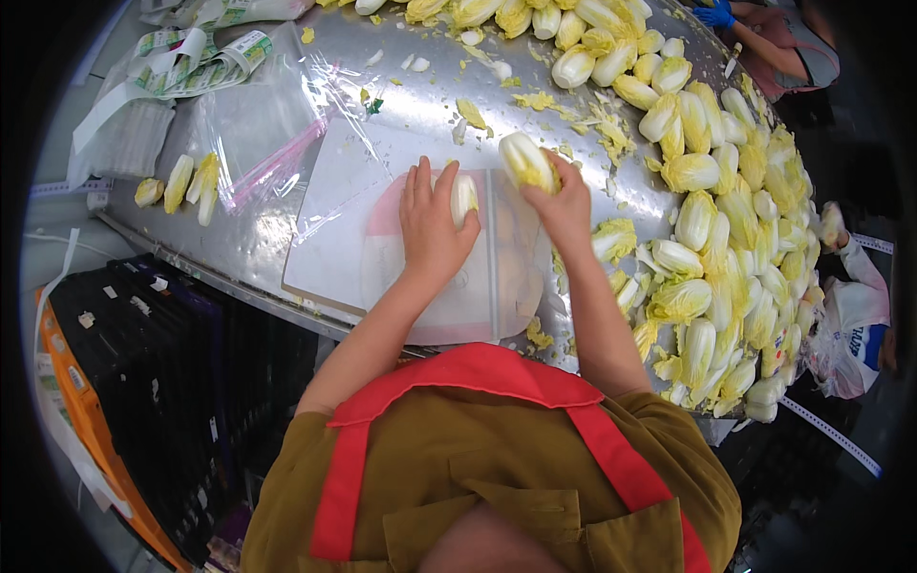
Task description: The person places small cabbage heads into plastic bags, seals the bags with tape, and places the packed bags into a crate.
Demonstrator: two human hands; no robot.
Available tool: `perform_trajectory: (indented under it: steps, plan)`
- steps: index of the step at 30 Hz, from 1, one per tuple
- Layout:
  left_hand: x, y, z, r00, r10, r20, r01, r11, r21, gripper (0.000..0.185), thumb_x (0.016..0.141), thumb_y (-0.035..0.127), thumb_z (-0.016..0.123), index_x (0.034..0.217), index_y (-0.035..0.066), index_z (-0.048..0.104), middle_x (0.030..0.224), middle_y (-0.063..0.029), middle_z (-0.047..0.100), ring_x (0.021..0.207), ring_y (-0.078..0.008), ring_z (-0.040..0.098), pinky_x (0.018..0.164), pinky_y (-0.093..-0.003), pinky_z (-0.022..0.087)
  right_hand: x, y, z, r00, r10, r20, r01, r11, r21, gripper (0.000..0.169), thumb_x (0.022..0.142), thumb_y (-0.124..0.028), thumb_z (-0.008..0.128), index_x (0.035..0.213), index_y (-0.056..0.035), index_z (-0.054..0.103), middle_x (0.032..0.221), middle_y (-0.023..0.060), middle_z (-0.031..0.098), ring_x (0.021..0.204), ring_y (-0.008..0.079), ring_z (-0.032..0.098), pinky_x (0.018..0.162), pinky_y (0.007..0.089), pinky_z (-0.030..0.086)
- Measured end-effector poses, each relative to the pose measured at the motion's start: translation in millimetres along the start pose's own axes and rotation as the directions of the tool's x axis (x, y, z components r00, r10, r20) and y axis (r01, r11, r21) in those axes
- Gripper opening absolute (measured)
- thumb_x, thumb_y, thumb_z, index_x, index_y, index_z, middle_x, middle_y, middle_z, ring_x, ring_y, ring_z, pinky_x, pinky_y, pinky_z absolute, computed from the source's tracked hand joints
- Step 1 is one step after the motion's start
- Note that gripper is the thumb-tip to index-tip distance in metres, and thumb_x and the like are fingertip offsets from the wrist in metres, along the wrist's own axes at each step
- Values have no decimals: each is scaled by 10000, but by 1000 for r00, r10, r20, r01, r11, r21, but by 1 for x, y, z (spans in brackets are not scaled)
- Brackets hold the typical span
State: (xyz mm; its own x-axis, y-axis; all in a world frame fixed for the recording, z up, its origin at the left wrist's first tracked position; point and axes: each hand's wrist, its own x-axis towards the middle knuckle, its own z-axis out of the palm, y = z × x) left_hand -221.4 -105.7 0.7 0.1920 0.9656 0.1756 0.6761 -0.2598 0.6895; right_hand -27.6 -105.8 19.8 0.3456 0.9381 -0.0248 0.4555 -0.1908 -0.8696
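Observation:
My right hand (562, 197) grips a small trimmed napa cabbage (526, 161), its white base pointing up and left, over the right part of a clear plastic sheet or bag. Over the board to the left, my left hand (437, 215) rests on another small napa cabbage (464, 200), with the thumb against its lower right side. Whether its fingers close around that cabbage cannot be told. Beneath both hands lies the translucent plastic (466, 279) with a pink edge, partly over a white board (344, 200) on the metal table (401, 79).
Many napa cabbages (695, 172) are heaped along the right and far side. Clear plastic bags (265, 107) and a strip of printed labels (193, 68) lie at left, near several small cabbage pieces (179, 183). Black crates (150, 344) stand lower left. Other people are at the right.

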Motion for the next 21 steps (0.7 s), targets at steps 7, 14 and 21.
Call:
perform_trajectory:
  steps: [7, 14, 21]
  plan:
    - [2, -3, -5, 999, -28, -27, 26, 996, -84, 733, 766, 183, 694, 1418, 46, 390, 1480, -309, 296, 1378, -480, 268, 1135, -515, 244, -56, -2, 44, 1000, 5, -20, -7, 997, -79, 522, 811, -173, 630, 1290, 17, 550, 1082, 205, 579, 1000, 328, 575, 893, 378, 457]
    - [0, -4, -9, 994, -104, 41, 108, 985, -133, 763, 805, 171, 677, 1466, 59, 312, 1510, -306, 244, 1401, -441, 262, 1140, -463, 263, -63, 0, 33, 998, 59, 25, -60, 996, 70, 416, 877, -212, 613, 1231, 6, 607, 1067, 180, 621, 942, 274, 600, 847, 339, 466]
    - [7, -49, -24, 941, -249, 228, 335, 608, -720, 657, 889, -3, 471, 1505, 101, 268, 1527, -224, 293, 1446, -287, 254, 1132, -358, 289, -56, 17, 30, 966, -246, -83, 205, 920, -333, 451, 892, -370, 631, 1212, -52, 634, 1069, 177, 621, 969, 332, 590, 867, 392, 459]
